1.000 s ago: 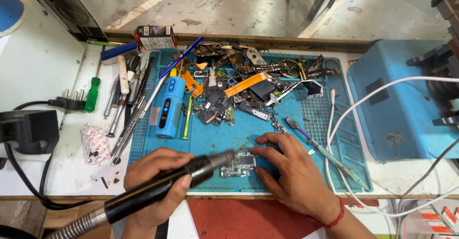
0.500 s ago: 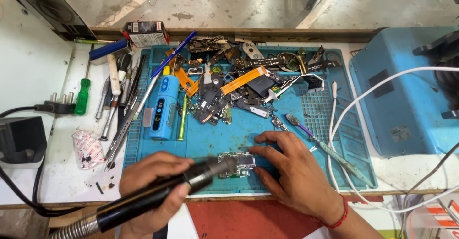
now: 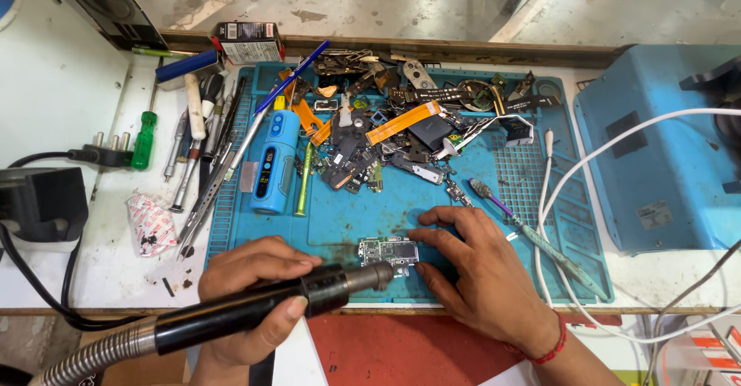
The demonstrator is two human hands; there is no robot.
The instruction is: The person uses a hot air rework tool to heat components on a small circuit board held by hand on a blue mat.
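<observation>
Two hands worked at the front edge of the blue rubber mat on the bench. The left hand was closed tight around a black hot-air tool with a metal hose, its tip just beside the small green circuit board. The right hand lay mostly open, fingertips pressing that board's right side, holding nothing.

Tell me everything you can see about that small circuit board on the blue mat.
The small circuit board is a rectangular green board crowded with tiny silvery and dark components, with a shiny metal shield on its right part. It lies flat near the front edge of the blue work mat, on a dark-stained patch. The right hand pins it at its right end with the fingertips. The metal nozzle of the black hot-air handpiece, held in the left hand, points at its left side, close above it.
</observation>
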